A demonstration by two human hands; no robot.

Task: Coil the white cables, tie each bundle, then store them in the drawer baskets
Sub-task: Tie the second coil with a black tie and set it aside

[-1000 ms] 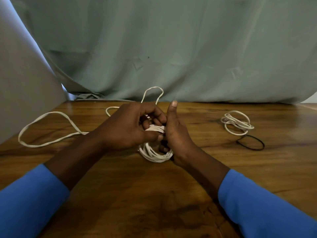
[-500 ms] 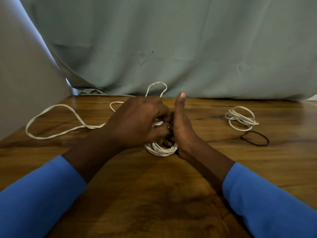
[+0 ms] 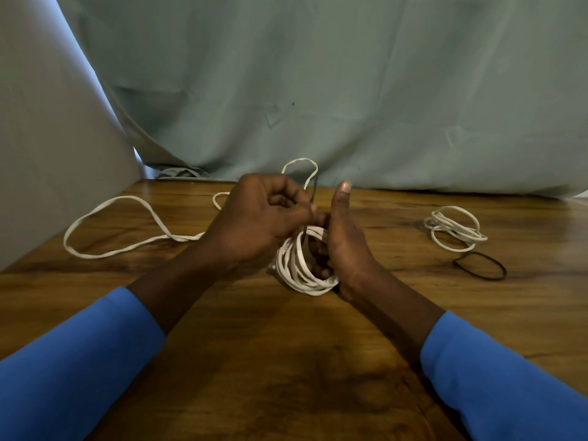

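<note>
Centrally on table (image 3: 286, 361), right hand (image 3: 346, 246) holds coil (image 3: 296, 265), left hand (image 3: 261, 221) pinches tie (image 3: 315, 190).

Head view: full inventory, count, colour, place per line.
coiled white cable: 1, white, table centre, right hand's fingers through it
thin black tie: 1, black, pinched by left hand above the coil
loose white cable: 1, white, table left, goes behind the hands
small white cable bundle: 1, white, table right
black elastic band: 1, black, table, near side of bundle
wooden table: 1, brown
grey-green cloth backdrop: 1, behind table
pale grey panel: 1, far left
blue sleeves: 2, both forearms
left hand: 1, centre
right hand: 1, centre
</note>
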